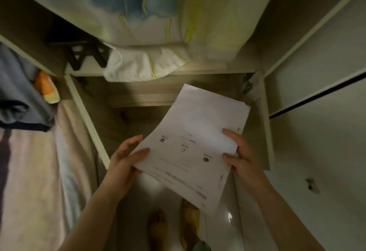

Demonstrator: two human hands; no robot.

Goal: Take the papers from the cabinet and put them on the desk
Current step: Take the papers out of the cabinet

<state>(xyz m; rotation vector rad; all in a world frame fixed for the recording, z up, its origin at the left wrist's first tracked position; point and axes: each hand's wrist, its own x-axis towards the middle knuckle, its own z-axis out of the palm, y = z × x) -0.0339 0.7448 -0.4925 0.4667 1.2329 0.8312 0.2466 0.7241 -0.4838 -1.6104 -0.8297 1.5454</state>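
Observation:
A stack of white printed papers [195, 143] is held in the air in front of the open cabinet [138, 96], tilted with its far corner up. My left hand [126, 158] grips the stack's left edge, thumb on top. On the right edge my right hand [236, 149] pinches it, thumb and fingers over the sheet. The lower cabinet shelf behind the papers looks dim and bare. No desk is in view.
White and blue bedding with yellow trim [150, 32] fills the upper shelf and hangs over its edge. An open cabinet door [263, 116] stands at the right, another door edge [85, 116] at the left. Clothes [21, 92] hang at far left. My feet [158, 229] stand on the pale floor.

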